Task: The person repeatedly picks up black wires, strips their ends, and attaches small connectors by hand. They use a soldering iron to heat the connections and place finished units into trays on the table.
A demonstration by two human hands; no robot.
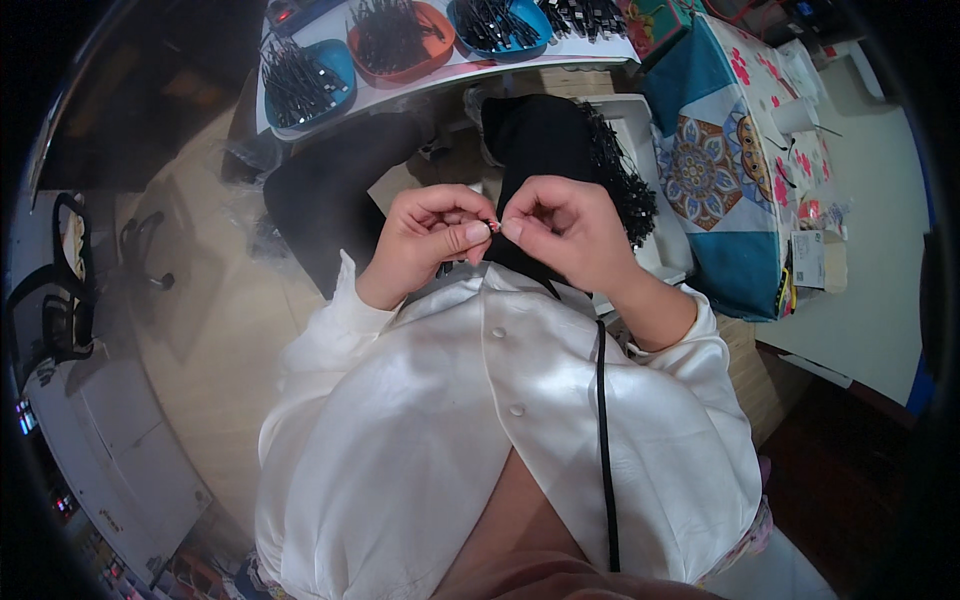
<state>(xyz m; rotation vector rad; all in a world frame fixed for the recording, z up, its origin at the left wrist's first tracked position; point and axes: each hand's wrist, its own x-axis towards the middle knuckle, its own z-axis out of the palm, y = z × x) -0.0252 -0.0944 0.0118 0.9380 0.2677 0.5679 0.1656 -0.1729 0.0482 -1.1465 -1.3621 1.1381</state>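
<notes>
Above my lap, my left hand (433,238) pinches a small dark cable end (493,225) with reddish strands between thumb and forefinger. Close against it on the right, my right hand (564,229) pinches the tip of the same small piece. The fingers of both hands almost meet. Just beyond my right hand, a bundle of black cables with small metal connectors (626,187) hangs over my right thigh into a white tray (671,244). The lower part of the held piece is mostly hidden by my hands.
Ahead stands a white table (465,69) with a blue basin (341,61), an orange basin (435,52) and another blue basin (536,34), all holding black cables. To the right is a cloth-covered table (757,247) with a small box (808,259). Black chairs stand at left.
</notes>
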